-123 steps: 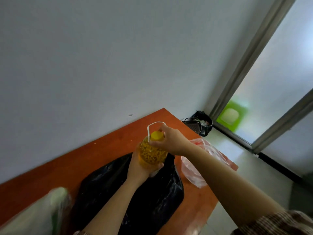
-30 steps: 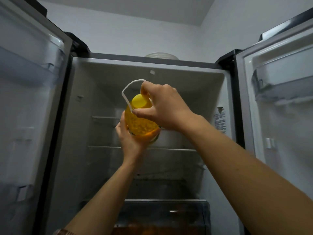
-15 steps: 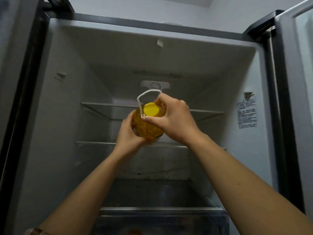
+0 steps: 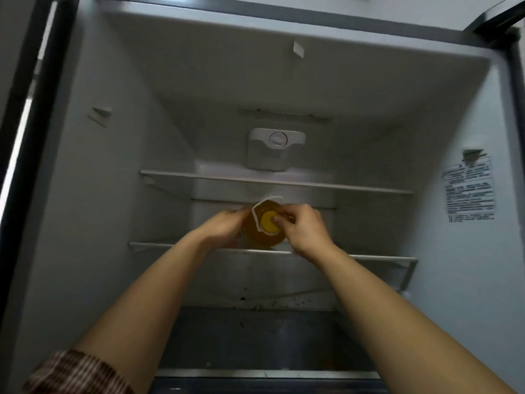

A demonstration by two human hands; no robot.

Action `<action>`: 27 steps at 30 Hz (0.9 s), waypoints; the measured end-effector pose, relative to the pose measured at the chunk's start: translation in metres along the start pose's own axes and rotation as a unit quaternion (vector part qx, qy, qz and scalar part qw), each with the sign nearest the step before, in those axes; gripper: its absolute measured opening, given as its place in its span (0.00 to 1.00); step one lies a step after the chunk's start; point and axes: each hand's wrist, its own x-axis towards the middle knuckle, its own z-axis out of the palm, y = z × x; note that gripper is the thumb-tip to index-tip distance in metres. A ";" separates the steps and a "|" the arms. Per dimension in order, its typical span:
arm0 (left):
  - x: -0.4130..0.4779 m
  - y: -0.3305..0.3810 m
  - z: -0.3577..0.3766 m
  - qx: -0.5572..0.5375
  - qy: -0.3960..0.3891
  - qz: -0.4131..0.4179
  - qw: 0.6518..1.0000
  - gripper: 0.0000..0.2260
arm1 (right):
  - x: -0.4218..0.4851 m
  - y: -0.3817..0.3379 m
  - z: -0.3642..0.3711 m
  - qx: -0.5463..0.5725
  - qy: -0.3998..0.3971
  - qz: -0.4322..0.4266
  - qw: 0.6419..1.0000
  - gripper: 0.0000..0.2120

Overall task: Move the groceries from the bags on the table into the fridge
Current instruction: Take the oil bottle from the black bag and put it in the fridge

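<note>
At lower fridge shelf (image 4: 369,258): amber-filled bottle (image 4: 262,238), left hand (image 4: 224,227) gripping side, right hand (image 4: 308,231) pinching cap (image 4: 267,223).

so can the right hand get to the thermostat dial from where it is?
Probably not directly. The right hand holds the yellow bottle below the upper shelf; the dial sits above it. It would need to release and go round.

A: What is the bottle (image 4: 262,237) made of?
B: Clear, smooth plastic, with a yellow plastic cap (image 4: 268,222) and a thin white plastic carry loop (image 4: 255,218).
A: And the fridge (image 4: 108,194)?
B: Matt white plastic inside, speckled with grime low down; the shelves (image 4: 355,188) look like glass, edged in white. The label (image 4: 468,191) on the right wall is paper, the sleeve (image 4: 76,373) striped woven cloth, the dark frame (image 4: 31,172) glossy.
</note>
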 end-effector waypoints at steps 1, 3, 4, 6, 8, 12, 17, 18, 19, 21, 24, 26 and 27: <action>0.002 -0.002 0.000 -0.001 0.004 0.000 1.000 0.16 | 0.004 0.001 0.003 -0.014 -0.004 0.000 1.000 0.14; 0.004 -0.004 0.001 0.011 0.027 0.012 1.000 0.16 | 0.007 0.001 0.006 -0.035 -0.014 -0.002 0.999 0.15; 0.003 -0.005 0.003 0.021 0.046 0.024 0.998 0.17 | 0.007 0.001 0.007 -0.049 -0.019 -0.006 0.999 0.15; -0.004 -0.007 0.008 0.051 0.102 0.064 0.991 0.16 | 0.001 0.000 0.006 -0.087 -0.035 -0.017 0.995 0.16; -0.018 -0.007 0.011 0.110 0.154 0.101 0.977 0.15 | -0.013 -0.004 0.003 -0.101 -0.033 -0.031 0.994 0.17; -0.057 -0.001 0.018 0.152 0.204 0.111 0.961 0.14 | -0.050 -0.013 -0.011 -0.083 -0.021 -0.016 0.996 0.18; -0.119 0.017 0.025 0.173 0.229 0.120 0.951 0.15 | -0.103 -0.034 -0.039 -0.100 -0.039 -0.018 0.994 0.20; -0.133 0.020 0.026 0.178 0.230 0.116 0.950 0.15 | -0.114 -0.039 -0.044 -0.104 -0.046 -0.020 0.993 0.20; -0.149 0.023 0.027 0.183 0.235 0.111 0.948 0.14 | -0.126 -0.046 -0.049 -0.111 -0.055 -0.025 0.992 0.21; -0.183 0.029 0.028 0.194 0.247 0.098 0.944 0.14 | -0.151 -0.062 -0.058 -0.119 -0.075 -0.037 0.989 0.21; -0.241 0.035 0.029 0.224 0.247 0.081 0.939 0.14 | -0.193 -0.087 -0.070 -0.112 -0.104 -0.064 0.986 0.22; -0.283 0.038 0.026 0.251 0.250 0.071 0.933 0.15 | -0.223 -0.103 -0.076 -0.098 -0.116 -0.082 0.985 0.22; -0.305 0.039 0.024 0.262 0.255 0.066 0.928 0.15 | -0.239 -0.111 -0.078 -0.094 -0.121 -0.092 0.984 0.22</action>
